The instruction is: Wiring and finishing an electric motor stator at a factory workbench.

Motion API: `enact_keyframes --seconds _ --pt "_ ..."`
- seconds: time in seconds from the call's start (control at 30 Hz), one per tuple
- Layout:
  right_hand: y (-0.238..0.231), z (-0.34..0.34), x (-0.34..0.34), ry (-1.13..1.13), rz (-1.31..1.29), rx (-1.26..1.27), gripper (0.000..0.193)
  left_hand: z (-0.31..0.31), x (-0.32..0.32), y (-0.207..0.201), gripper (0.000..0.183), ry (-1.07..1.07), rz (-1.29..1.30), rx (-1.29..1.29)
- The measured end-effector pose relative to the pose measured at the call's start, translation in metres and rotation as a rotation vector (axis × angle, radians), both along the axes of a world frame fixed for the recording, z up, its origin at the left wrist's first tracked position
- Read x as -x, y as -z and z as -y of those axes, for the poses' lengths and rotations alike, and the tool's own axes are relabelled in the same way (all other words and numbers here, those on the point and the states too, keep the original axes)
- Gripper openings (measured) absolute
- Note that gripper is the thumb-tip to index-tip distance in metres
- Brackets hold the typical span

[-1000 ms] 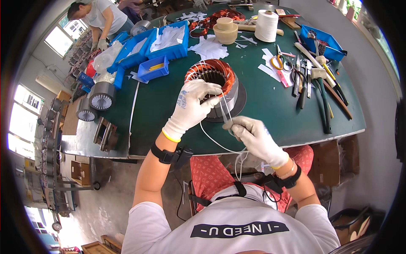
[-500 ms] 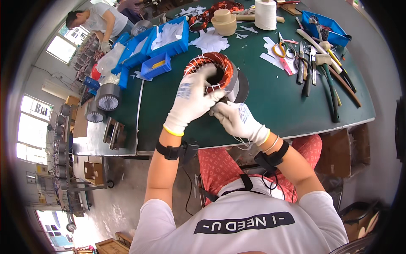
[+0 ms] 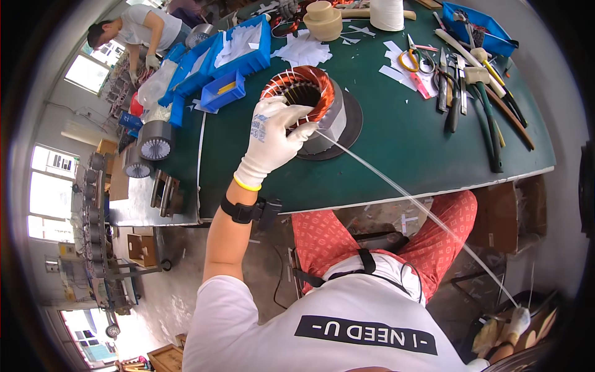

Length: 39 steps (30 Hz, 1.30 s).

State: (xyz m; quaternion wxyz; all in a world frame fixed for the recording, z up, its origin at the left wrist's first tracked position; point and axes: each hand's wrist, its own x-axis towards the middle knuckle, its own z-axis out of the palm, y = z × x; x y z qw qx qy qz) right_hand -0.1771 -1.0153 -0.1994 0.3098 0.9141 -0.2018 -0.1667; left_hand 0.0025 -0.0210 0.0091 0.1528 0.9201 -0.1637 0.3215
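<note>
A motor stator stands on a round dark disc, its copper winding forming a thick ring on top, partly wrapped with white lacing. My gloved left hand grips the near left side of the winding, fingers reaching inside and thumb outside. From that spot a white cord runs taut across the bench edge and past my right leg. Its far end is in my gloved right hand, stretched out low at the right, closed around the cord.
Right of the stator lie scissors, a mallet and several hand tools. A blue tool bin stands behind them. Blue trays with paper slips, a tan stepped block and a white thread spool stand farther back. Another person works at far left.
My right hand has gone from beside the winding to far down at the right, drawing the cord out straight. My left hand has shifted slightly and now holds the winding's near side.
</note>
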Motion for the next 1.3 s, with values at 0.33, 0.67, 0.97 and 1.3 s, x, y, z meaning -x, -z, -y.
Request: enact_keyframes --seconds 0.33,0.67,0.97,1.3 --pt "-0.168 -0.66 -0.202 -1.223 0.47 -1.738 0.051 -0.014 0.01 -0.002 0.027 0.006 -0.002 -0.024" --pt "-0.189 -0.811 -0.238 -1.436 0.526 -1.565 0.016 -0.015 0.003 -0.018 0.031 -0.044 0.08 -0.197" --pt "-0.226 -0.811 -0.264 -1.052 0.508 -2.074 0.012 -0.021 0.001 -0.036 0.089 -0.192 -0.092 -0.411" --pt "-0.176 -0.784 -0.268 -1.264 0.417 -1.809 0.008 -0.017 0.007 -0.021 0.084 0.002 -0.343 0.263"
